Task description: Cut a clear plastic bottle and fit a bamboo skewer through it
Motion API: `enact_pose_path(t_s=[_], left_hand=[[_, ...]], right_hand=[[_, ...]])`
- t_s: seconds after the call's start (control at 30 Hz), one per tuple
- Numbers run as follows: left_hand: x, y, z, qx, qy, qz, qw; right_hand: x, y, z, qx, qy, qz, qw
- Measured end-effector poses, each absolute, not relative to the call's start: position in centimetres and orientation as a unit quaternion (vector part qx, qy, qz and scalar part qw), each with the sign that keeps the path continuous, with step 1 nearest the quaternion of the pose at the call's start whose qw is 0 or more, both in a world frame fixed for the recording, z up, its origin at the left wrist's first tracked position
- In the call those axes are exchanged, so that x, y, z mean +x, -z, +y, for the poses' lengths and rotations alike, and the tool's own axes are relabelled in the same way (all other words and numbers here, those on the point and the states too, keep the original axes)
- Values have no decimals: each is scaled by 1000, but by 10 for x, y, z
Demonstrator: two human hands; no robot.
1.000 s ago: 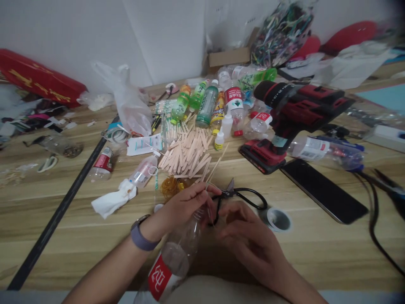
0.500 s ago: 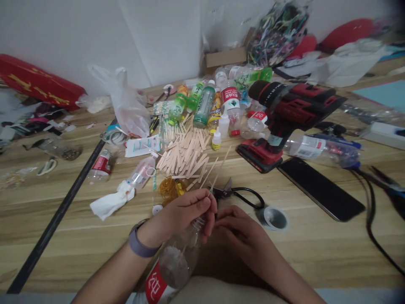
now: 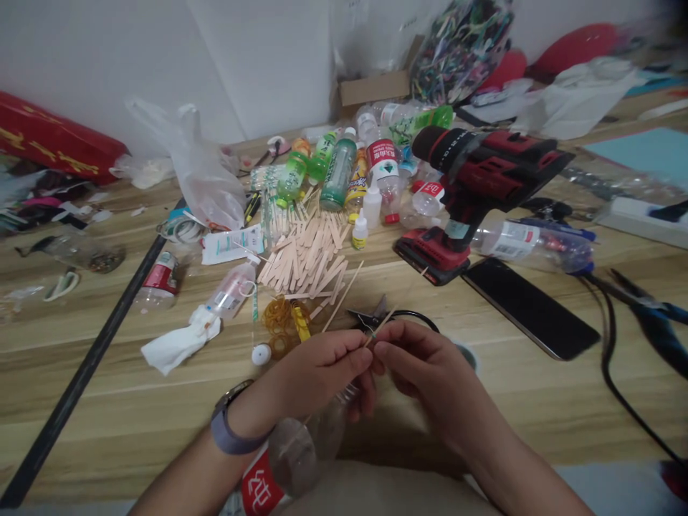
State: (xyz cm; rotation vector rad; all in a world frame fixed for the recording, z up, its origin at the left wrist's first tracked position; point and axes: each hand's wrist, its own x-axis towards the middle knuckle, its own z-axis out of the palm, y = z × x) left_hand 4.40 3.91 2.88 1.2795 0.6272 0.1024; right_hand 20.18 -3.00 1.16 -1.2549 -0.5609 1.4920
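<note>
My left hand [image 3: 322, 365], with a watch on its wrist, pinches a thin wooden stick [image 3: 384, 321] that slants up to the right. A thin pale strand with a green spot [image 3: 373, 332] crosses this stick just above the fingers. Close against it, my right hand [image 3: 424, 358] has thumb and fingers pinched together; what lies between them is hidden. Another thin stick [image 3: 344, 295] rises from behind my left hand. Below, a clear plastic bottle with a red label [image 3: 263, 480] lies tilted, its neck under my left hand. Black-handled scissors [image 3: 413, 315] lie just behind my fingers.
Flat wooden sticks [image 3: 309, 251] are heaped ahead, with rubber bands [image 3: 279, 319] nearer. Several bottles [image 3: 338, 172] lie behind. A red cordless drill [image 3: 473, 186] stands at right, beside a black phone [image 3: 529, 308]. A long dark bar [image 3: 97, 358] crosses the left side.
My right hand has moved up and left, meeting the fingers of my left hand at the stick. It now covers part of the scissors and the tape roll. The view has shifted slightly.
</note>
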Motion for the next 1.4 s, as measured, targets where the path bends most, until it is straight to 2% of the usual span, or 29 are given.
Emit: enact_pose_path(t_s=[0.6, 0.73, 0.83, 1.4], left_hand=[[47, -25, 36, 570, -36, 323, 754], [47, -25, 36, 573, -46, 315, 755], [47, -27, 36, 580, -44, 315, 750], [49, -28, 33, 645, -3, 302, 702]], right_hand=[[212, -9, -28, -442, -724, -127, 514], [214, -11, -30, -415, -760, -131, 484], [213, -13, -32, -456, -737, -162, 473], [197, -14, -34, -527, -591, -211, 573]])
